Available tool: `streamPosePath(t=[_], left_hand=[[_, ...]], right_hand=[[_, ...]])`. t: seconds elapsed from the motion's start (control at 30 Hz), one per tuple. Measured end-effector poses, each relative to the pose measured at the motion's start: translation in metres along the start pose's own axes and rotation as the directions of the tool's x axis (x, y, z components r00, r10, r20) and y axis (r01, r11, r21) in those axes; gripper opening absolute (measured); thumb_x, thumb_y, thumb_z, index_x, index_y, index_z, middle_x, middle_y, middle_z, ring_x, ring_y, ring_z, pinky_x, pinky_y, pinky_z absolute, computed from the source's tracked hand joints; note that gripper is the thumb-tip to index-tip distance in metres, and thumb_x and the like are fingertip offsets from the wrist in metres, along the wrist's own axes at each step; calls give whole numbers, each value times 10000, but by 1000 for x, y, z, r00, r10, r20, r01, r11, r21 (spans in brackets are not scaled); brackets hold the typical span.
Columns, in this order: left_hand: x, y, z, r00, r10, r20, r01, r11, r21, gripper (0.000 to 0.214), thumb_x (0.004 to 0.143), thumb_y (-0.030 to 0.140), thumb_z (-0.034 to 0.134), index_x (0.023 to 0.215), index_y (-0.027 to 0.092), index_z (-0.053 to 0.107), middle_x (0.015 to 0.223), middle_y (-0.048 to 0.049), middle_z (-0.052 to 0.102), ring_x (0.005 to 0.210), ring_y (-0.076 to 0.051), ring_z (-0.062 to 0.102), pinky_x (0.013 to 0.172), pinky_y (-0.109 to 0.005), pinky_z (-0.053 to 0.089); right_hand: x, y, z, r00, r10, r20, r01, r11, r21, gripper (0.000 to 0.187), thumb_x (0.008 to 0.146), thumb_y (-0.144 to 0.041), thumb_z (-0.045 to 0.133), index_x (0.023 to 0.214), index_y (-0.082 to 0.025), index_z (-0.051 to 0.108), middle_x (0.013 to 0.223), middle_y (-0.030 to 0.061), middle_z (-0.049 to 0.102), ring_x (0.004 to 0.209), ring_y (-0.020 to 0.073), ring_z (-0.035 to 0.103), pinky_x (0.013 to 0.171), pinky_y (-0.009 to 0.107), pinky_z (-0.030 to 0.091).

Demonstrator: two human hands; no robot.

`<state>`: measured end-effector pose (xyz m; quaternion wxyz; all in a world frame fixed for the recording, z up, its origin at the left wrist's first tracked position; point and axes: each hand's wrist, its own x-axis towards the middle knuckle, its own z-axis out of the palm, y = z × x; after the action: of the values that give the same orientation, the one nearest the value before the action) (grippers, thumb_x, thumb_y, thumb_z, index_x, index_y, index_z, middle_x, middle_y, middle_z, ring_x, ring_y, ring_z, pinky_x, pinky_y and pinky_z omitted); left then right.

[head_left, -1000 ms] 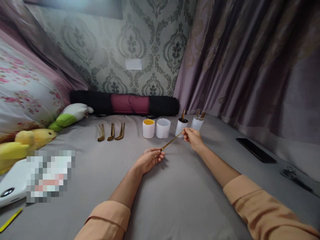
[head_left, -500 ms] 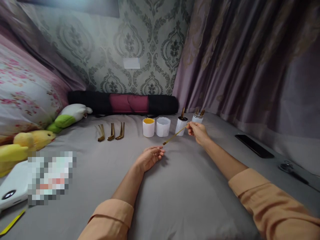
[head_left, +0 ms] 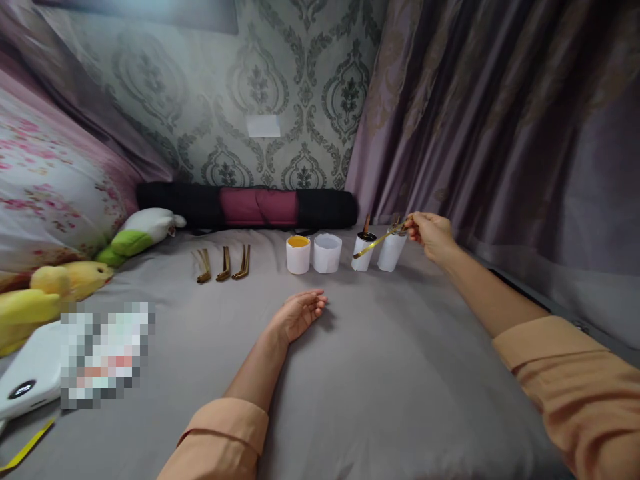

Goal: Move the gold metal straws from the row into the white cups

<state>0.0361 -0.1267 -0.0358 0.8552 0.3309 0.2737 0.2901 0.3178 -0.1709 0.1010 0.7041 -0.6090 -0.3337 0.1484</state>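
Observation:
My right hand (head_left: 431,235) pinches one end of a thin gold-coloured stick (head_left: 376,246), held aslant in front of two narrow white containers at the right. Its darker tip points down to the left. One narrow container (head_left: 361,259) has a dark top with a brownish-gold piece standing in it. Beside my right hand, the other narrow container (head_left: 391,255) leans slightly and also holds thin pieces. My left hand (head_left: 301,315) rests on the grey sheet, fingers loosely curled and apart, holding nothing. Behind it stand a white tub with a yellow inside (head_left: 299,259) and a plain white tub (head_left: 327,257).
Three small bundles of gold pieces, the left one (head_left: 203,268) included, lie on the sheet (head_left: 350,400). Plush toys (head_left: 75,277), a white device (head_left: 37,363) and a yellow strip (head_left: 30,445) are at left. A black and maroon roll (head_left: 257,208) lies along the wall.
My right hand has moved right and slightly away with the stick, from above the left hand to the narrow containers. My left hand stays in place.

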Motion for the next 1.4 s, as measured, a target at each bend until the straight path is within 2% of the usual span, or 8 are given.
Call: streamPosePath(t=[0.27,0.53,0.77,1.0,1.17,1.4], left_hand=[[1,0,-2,1000,1,7,-1,1000,-10,158,763,56,501,917,71,537,796,-95,603,617,-77,562,571,-183,473],[1,1,-1,1000,-8,-2,8,1000,-12,163,762,56,500,921,69,538,796,-91,600,618,-71,559,560,-170,467],[0,2,1,1000,-8,-7,8,1000,-28,185,750,58,516,934,58,531,797,-87,595,613,-74,555,555,-172,469],[0,2,2,1000,-6,-7,5,1000,-31,178,752,68,524,929,58,537,797,-84,589,616,-75,552,553,-171,467],[-1,3,2,1000,-8,-21,8,1000,-30,184,752,72,529,936,55,537,798,-86,590,616,-78,555,555,-173,468],[0,2,1,1000,-4,-10,4,999,-33,180,755,67,517,932,53,545,793,-87,595,615,-78,556,556,-175,470]], right_hand=[[18,-18,-8,995,-77,-68,70,993,-97,133,813,-147,450,715,-127,538,554,-9,543,390,26,419,359,148,336],[26,-28,-5,976,-165,-142,136,972,-190,143,817,-153,433,721,-124,535,575,-11,533,387,23,412,362,156,326],[50,-27,4,954,-240,-177,187,944,-271,211,837,-298,435,739,-145,542,550,-3,535,362,47,420,330,170,319],[63,-21,14,955,-280,-97,233,912,-337,244,827,-350,448,872,-132,548,571,4,554,389,53,445,350,161,332],[69,-16,21,964,-264,-2,235,862,-449,240,809,-357,471,820,-133,554,643,29,593,413,54,467,357,160,350],[76,-4,29,959,-225,170,282,802,-526,174,811,-240,447,784,-128,577,691,49,625,427,48,488,377,148,357]])
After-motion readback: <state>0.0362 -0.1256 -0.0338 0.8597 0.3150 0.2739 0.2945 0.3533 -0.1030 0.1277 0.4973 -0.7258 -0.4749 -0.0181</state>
